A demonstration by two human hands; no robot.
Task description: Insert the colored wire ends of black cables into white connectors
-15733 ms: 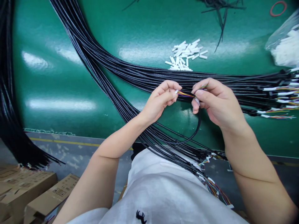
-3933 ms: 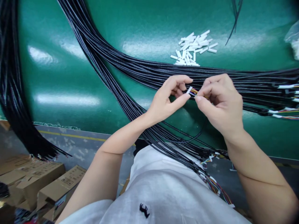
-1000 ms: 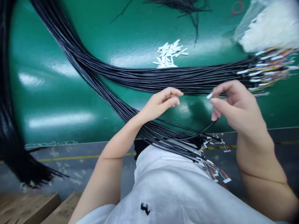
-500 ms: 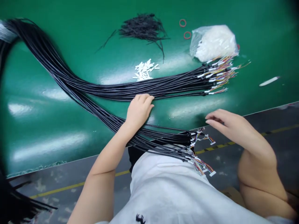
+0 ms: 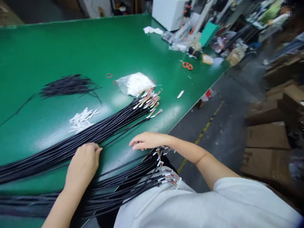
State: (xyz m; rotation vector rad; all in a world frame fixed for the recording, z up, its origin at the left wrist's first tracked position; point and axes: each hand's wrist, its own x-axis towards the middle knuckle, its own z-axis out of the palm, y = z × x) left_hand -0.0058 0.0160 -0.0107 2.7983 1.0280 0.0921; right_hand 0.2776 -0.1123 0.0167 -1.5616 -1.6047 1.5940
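Note:
My left hand (image 5: 83,161) is closed at the near edge of a long bundle of black cables (image 5: 102,128). A single cable (image 5: 122,133) runs out from its fingertips toward the right. The cables end in stripped colored wires with white sleeves (image 5: 148,101). My right hand (image 5: 145,141) hovers over the green table, between the two bundles, its fingers loosely bent and apart with nothing visible in them. Below it, a second cable bundle (image 5: 133,171) hangs over the table edge across my lap, its ends bearing white connectors (image 5: 174,181).
Behind the bundle lie white sleeves (image 5: 83,120), a pile of thin black strips (image 5: 67,86) and a clear bag of white pieces (image 5: 136,83). A white marker-like stick (image 5: 180,94) and orange-handled scissors (image 5: 187,66) lie farther right. Cardboard boxes (image 5: 267,139) stand beyond the aisle.
The view has swung up and to the right, bringing in the far table end and boxes. My right hand has come left over the table; one cable now stands apart from the bundle at my left hand.

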